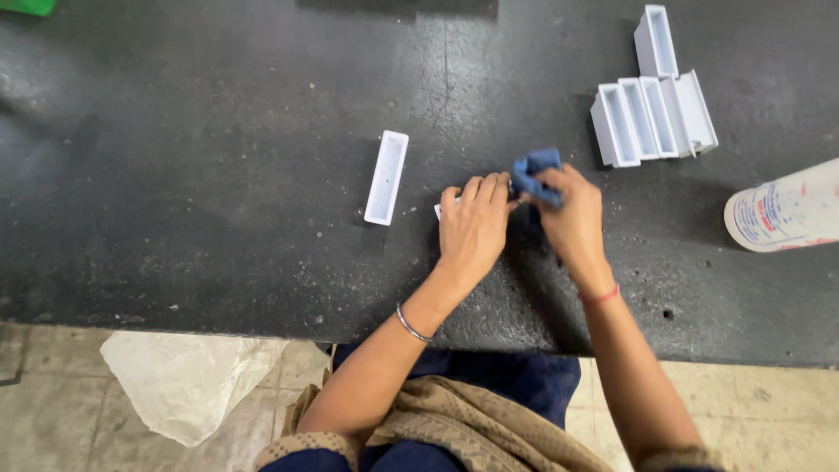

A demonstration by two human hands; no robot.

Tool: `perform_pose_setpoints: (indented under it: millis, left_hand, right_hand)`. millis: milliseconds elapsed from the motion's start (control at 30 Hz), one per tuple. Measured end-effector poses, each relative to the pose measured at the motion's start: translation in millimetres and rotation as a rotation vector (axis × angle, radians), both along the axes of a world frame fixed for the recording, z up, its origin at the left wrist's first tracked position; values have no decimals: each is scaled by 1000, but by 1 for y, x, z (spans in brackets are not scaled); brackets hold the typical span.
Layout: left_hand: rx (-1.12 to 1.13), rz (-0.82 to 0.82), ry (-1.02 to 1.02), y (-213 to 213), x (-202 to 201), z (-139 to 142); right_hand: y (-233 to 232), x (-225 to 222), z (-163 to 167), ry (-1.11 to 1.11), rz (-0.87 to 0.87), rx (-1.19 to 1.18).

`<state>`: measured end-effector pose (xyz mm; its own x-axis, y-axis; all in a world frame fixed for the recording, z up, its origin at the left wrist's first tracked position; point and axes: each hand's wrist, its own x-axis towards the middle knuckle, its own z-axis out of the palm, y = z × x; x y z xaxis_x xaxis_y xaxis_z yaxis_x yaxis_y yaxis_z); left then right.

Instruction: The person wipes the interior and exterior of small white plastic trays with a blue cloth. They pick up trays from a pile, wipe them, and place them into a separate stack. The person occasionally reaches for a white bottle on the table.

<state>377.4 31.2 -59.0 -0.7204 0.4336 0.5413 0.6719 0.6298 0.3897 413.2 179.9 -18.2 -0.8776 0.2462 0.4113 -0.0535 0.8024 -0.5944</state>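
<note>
My left hand [474, 229] lies palm down over a small white rectangular piece [438, 210] on the dark worktop [218, 157]; only one corner of the piece shows at my thumb side. My right hand [572, 218] pinches a crumpled blue cloth [535, 170] right beside the left fingertips. A white open tray [386, 177], long and narrow, lies alone a little to the left of my left hand.
Several white trays [651, 118] stand grouped at the back right, one more [655, 39] behind them. A white cylindrical container [782, 210] lies on its side at the right edge. A plastic bag [183, 380] sits on the floor below left.
</note>
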Motion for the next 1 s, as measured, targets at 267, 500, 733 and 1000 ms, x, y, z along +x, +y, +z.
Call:
perform_pose_setpoints:
  millis: [267, 500, 733, 1000]
  left_hand:
    - [-36, -89, -63, -6, -7, 3]
    - [96, -226, 171, -39, -35, 12]
    - [333, 158, -216, -38, -28, 5]
    - [363, 68, -277, -26, -42, -19]
  right_hand:
    - [16, -20, 0, -47, 85, 36]
    - [-1, 49, -1, -256, 9, -92]
    - [-23, 74, 15, -74, -7, -247]
    - [-54, 38, 18, -167, 86, -124]
